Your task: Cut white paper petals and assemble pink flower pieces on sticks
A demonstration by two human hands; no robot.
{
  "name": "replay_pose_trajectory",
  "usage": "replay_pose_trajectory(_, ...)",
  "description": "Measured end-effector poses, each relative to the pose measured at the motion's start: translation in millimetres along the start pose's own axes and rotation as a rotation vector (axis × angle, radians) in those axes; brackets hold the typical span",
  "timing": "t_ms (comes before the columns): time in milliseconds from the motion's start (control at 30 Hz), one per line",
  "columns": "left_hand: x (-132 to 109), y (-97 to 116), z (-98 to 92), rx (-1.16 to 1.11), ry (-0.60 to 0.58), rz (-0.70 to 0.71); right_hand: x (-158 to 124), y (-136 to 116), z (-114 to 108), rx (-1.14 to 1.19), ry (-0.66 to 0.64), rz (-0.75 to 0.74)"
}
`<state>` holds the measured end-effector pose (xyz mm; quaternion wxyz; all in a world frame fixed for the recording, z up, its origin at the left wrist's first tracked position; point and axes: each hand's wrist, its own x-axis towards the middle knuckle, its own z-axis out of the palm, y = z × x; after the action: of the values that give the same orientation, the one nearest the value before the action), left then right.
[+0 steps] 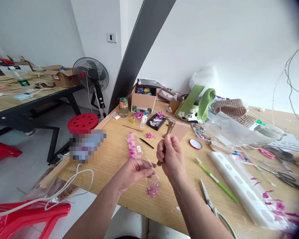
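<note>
My left hand [136, 171] pinches a clear plastic bag [146, 162] above the table. Pink fluffy pieces [132, 146] show at the bag's far end, beside a small white label, and shiny pink bits [153, 189] show at its near end. Just to the right, my right hand [171, 154] is closed in a fist around a slim brownish tool [169, 127]. The tool stands nearly upright, and its flared upper end shows above the thumb; its exact kind is unclear. A black stick-like tool [147, 143] and a pink flower [149, 135] lie beyond my hands.
Scissors [209, 199] and a green toothbrush [216, 179] lie to the right, near a long white holed strip [241, 186]. Farther back are a glue bottle [143, 121], a black tray [156, 122], a cardboard box [144, 101] and a green bag [189, 103]. A red stool [82, 122] stands left.
</note>
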<state>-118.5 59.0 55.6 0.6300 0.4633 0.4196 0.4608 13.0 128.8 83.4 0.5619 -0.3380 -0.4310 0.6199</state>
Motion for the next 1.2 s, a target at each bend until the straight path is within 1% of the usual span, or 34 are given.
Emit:
replay_pose_trajectory(33, 0.4, 0.3, -2.8, 0.005, 0.041, 0.014, 1.7, -5.9, -3.2, -0.01, -0.005, -0.012)
replay_pose_trajectory(100, 1.7, 0.5, -9.1, 0.0, 0.17, 0.018, 2.2, -16.8, -10.1, -0.083, -0.056, -0.004)
replay_pose_trajectory(167, 3.4, 0.3, -14.9, -0.021, 0.293, 0.018, -2.0, -24.1, -16.3, -0.239, -0.148, 0.033)
replay_pose_trajectory(200, 4.2, 0.2, -17.1, -0.033, 0.331, 0.025, -5.8, -25.9, -18.6, -0.333, -0.205, 0.047)
replay_pose_trajectory(267, 5.7, -0.2, -19.3, -0.05, 0.37, 0.044, -15.2, -25.8, -21.4, -0.526, -0.326, 0.051)
replay_pose_trajectory(333, 6.8, -0.8, -19.4, -0.061, 0.382, 0.052, -24.3, -22.7, -22.1, -0.7, -0.432, 0.041)
replay_pose_trajectory(433, 7.7, -2.0, -19.0, -0.089, 0.399, 0.062, -33.4, -17.5, -23.0, -0.895, -0.52, 0.058)
replay_pose_trajectory(600, 7.8, -2.1, -22.8, -0.19, 0.476, 0.062, -37.9, -12.0, -31.2, -1.116, -0.531, 0.057)
replay_pose_trajectory(833, 8.5, 1.5, -25.3, -0.3, 0.464, 0.005, -43.5, -6.2, -42.3, -1.165, -0.525, 0.071)
replay_pose_trajectory(967, 9.8, 1.2, -25.0, -0.346, 0.475, -0.025, -46.2, -5.0, -43.3, -1.226, -0.505, 0.05)
replay_pose_trajectory(1100, 10.6, 1.1, -24.1, -0.364, 0.507, -0.045, -49.6, -4.1, -41.5, -1.401, -0.475, 0.002)
replay_pose_trajectory(1200, 10.8, 1.6, -22.8, -0.362, 0.513, -0.041, -51.9, -3.3, -40.5, -1.51, -0.481, -0.048)
